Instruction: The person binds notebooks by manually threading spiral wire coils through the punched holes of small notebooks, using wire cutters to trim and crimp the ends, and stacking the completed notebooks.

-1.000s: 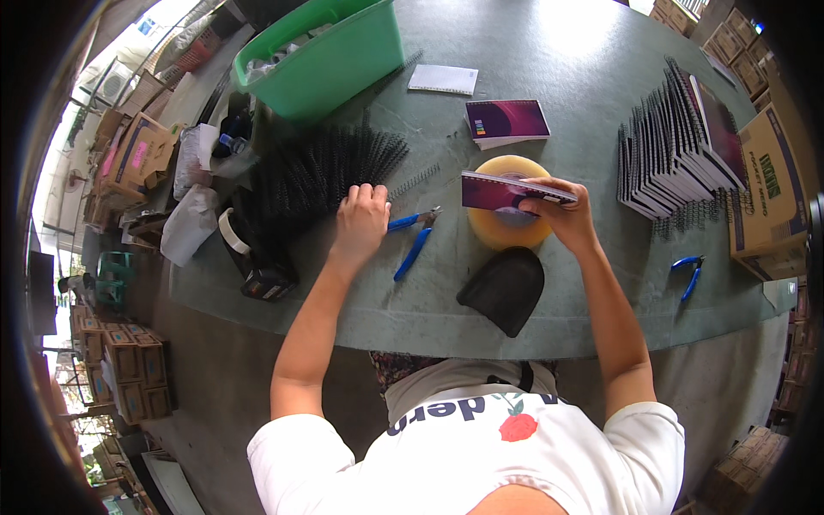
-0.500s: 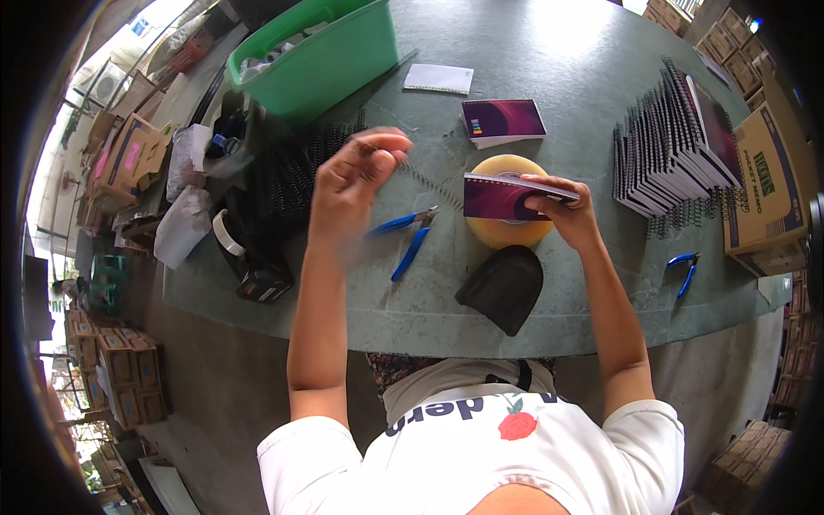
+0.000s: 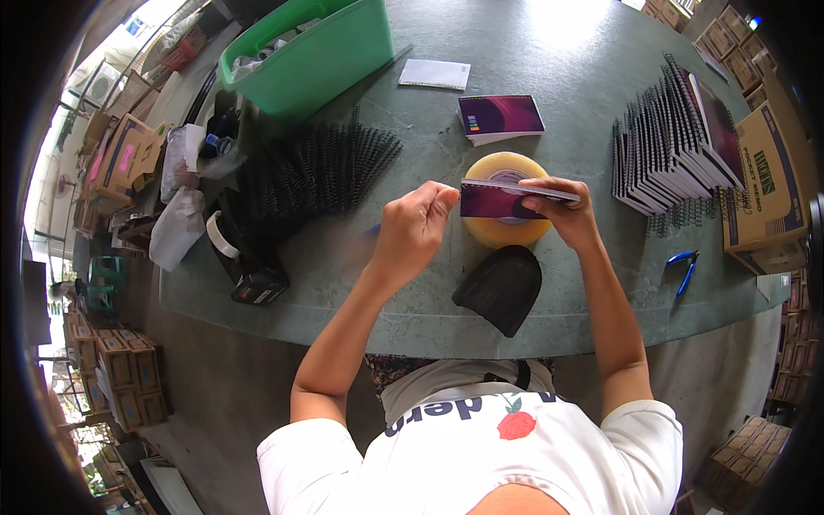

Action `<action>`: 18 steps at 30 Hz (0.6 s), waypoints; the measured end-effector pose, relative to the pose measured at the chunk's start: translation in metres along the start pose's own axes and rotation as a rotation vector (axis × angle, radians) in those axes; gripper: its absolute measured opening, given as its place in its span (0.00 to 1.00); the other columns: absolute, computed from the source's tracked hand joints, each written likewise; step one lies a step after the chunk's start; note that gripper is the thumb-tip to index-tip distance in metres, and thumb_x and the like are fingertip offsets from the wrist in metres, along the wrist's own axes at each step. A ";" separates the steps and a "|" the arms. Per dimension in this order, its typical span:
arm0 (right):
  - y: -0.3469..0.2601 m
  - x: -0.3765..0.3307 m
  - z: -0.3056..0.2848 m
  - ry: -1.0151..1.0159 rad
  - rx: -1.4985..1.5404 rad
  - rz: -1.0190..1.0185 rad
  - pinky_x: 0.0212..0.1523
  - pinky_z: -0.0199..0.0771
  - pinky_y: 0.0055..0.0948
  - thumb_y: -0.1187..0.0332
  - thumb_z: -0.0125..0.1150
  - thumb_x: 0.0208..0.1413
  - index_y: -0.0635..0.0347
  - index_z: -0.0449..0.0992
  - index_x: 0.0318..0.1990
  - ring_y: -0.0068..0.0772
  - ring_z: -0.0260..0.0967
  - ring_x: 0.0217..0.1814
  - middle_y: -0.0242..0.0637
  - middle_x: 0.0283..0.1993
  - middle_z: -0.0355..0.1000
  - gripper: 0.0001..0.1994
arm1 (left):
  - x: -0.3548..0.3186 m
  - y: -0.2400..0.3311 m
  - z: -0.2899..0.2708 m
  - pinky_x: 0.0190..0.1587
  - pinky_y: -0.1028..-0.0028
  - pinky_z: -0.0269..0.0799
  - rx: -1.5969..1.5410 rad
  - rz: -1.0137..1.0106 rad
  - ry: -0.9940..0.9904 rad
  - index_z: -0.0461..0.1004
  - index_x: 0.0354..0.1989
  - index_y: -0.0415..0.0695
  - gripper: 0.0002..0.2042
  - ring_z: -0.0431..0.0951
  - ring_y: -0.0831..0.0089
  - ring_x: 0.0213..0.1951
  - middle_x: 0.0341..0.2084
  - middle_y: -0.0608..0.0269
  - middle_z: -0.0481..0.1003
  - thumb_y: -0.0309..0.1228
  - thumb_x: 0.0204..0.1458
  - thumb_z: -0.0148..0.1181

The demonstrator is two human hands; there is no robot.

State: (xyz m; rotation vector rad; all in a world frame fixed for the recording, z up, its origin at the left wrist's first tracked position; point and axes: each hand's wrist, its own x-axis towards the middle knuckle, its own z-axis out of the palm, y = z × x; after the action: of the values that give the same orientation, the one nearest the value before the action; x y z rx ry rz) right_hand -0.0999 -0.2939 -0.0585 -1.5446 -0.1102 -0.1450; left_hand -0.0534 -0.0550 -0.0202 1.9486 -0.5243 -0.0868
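My right hand (image 3: 560, 209) grips a small notepad (image 3: 491, 203) with a dark purple cover by its right end, spine edge up, above a wide roll of clear tape (image 3: 506, 236). At the pad's left end my left hand (image 3: 416, 225) is closed, thumb and fingers pinched together. The dark spiral coil seen between them earlier is hidden now, by the fingers or along the pad's edge. Blue-handled pliers (image 3: 372, 230) lie mostly covered by the left hand and forearm. Just beyond the tape rests another purple notepad (image 3: 501, 118).
A heap of black spiral coils (image 3: 318, 163) lies left, near a green bin (image 3: 318, 64) and a black tape dispenser (image 3: 249, 257). Coil-bound notebooks (image 3: 674, 150) stand stacked at right beside a cardboard box (image 3: 768, 180) and blue cutters (image 3: 684, 270). A black curved piece (image 3: 502, 290) lies in front.
My left hand has come down and right to the pad's left end; the coil stretched between hand and pad no longer shows. My right hand stays nearly still, with the pad tilted slightly.
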 end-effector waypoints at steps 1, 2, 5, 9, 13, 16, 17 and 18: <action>0.001 0.000 -0.001 -0.013 0.013 -0.003 0.45 0.72 0.20 0.79 0.64 0.47 0.65 0.79 0.41 0.21 0.71 0.40 0.34 0.39 0.75 0.11 | 0.002 0.006 -0.002 0.25 0.80 0.65 -0.066 -0.134 -0.036 0.75 0.34 0.39 0.09 0.68 0.82 0.21 0.18 0.66 0.70 0.33 0.55 0.56; 0.001 0.000 -0.002 -0.027 0.026 -0.006 0.45 0.72 0.20 0.80 0.64 0.47 0.65 0.79 0.41 0.21 0.71 0.40 0.34 0.39 0.75 0.11 | 0.004 0.009 -0.003 0.26 0.79 0.66 -0.133 -0.268 -0.073 0.75 0.34 0.38 0.09 0.69 0.81 0.22 0.18 0.65 0.70 0.33 0.55 0.56; 0.002 0.002 -0.001 -0.048 0.089 0.021 0.45 0.72 0.20 0.80 0.64 0.47 0.65 0.79 0.41 0.21 0.71 0.40 0.33 0.38 0.75 0.11 | 0.008 -0.004 0.007 0.27 0.76 0.68 0.066 0.335 0.202 0.74 0.36 0.39 0.08 0.70 0.78 0.23 0.21 0.63 0.71 0.32 0.54 0.58; 0.002 0.000 -0.001 -0.028 0.030 -0.005 0.45 0.71 0.20 0.80 0.64 0.46 0.65 0.79 0.40 0.21 0.70 0.40 0.33 0.38 0.75 0.11 | 0.015 -0.005 -0.016 0.30 0.75 0.69 0.098 0.235 -0.069 0.73 0.40 0.39 0.10 0.71 0.77 0.25 0.25 0.61 0.73 0.31 0.52 0.59; 0.002 0.003 0.000 -0.028 0.022 -0.007 0.45 0.71 0.20 0.80 0.65 0.46 0.64 0.79 0.40 0.20 0.70 0.40 0.33 0.38 0.76 0.11 | 0.018 0.000 -0.017 0.31 0.76 0.69 0.152 0.346 -0.022 0.73 0.42 0.40 0.13 0.72 0.76 0.27 0.27 0.61 0.73 0.32 0.50 0.61; 0.003 0.001 0.001 -0.022 0.030 -0.004 0.46 0.71 0.20 0.80 0.65 0.46 0.64 0.79 0.40 0.20 0.71 0.41 0.33 0.38 0.76 0.12 | 0.023 -0.005 -0.021 0.34 0.73 0.69 0.125 0.283 -0.124 0.73 0.40 0.40 0.13 0.73 0.71 0.30 0.28 0.61 0.72 0.33 0.49 0.62; 0.003 0.000 0.001 -0.022 0.037 -0.017 0.46 0.71 0.20 0.80 0.65 0.46 0.64 0.79 0.40 0.20 0.71 0.41 0.33 0.38 0.76 0.12 | 0.023 -0.008 -0.022 0.35 0.71 0.68 0.109 0.233 -0.197 0.73 0.40 0.40 0.14 0.73 0.69 0.32 0.28 0.61 0.71 0.34 0.48 0.62; 0.001 0.001 0.003 -0.009 0.014 0.004 0.46 0.71 0.21 0.79 0.65 0.46 0.64 0.79 0.40 0.20 0.71 0.41 0.34 0.38 0.76 0.12 | 0.022 -0.005 -0.018 0.37 0.69 0.68 0.306 0.361 -0.073 0.72 0.41 0.40 0.15 0.73 0.65 0.33 0.30 0.60 0.71 0.34 0.48 0.62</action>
State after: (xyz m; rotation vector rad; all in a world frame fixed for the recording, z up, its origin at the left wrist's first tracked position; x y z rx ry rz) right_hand -0.0988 -0.2913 -0.0598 -1.5317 -0.1155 -0.1335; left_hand -0.0270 -0.0466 -0.0128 2.1168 -0.9759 0.1612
